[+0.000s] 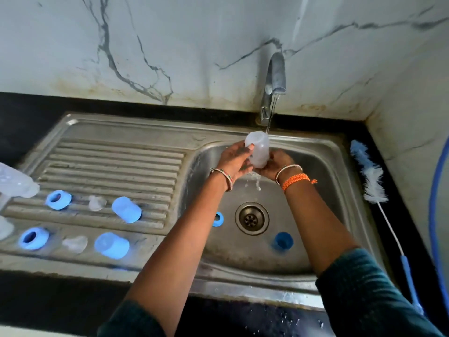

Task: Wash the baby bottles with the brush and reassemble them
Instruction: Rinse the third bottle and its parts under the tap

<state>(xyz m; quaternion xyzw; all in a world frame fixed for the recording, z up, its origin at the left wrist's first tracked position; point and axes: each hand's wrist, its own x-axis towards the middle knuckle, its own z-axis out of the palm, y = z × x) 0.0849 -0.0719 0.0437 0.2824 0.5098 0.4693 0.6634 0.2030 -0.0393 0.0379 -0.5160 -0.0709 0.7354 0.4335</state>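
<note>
A clear baby bottle body point(258, 149) is held over the sink basin point(323, 215) under the running tap point(274, 86). My left hand point(234, 161) grips its left side and my right hand point(274, 165) cups its lower end. Water runs off below. The bottle brush point(371, 181), blue and white with a long thin handle, lies on the black counter to the right of the sink. On the ribbed draining board point(109, 161) lie two blue collars point(58, 200), two clear teats point(96, 203) and two blue caps point(126, 209).
A blue collar point(218, 219) and a darker blue cap point(283, 241) lie in the basin near the drain point(252, 218). More clear bottle bodies point(17, 181) show at the left edge. A blue hose point(435, 215) curves along the right wall. Marble wall stands behind.
</note>
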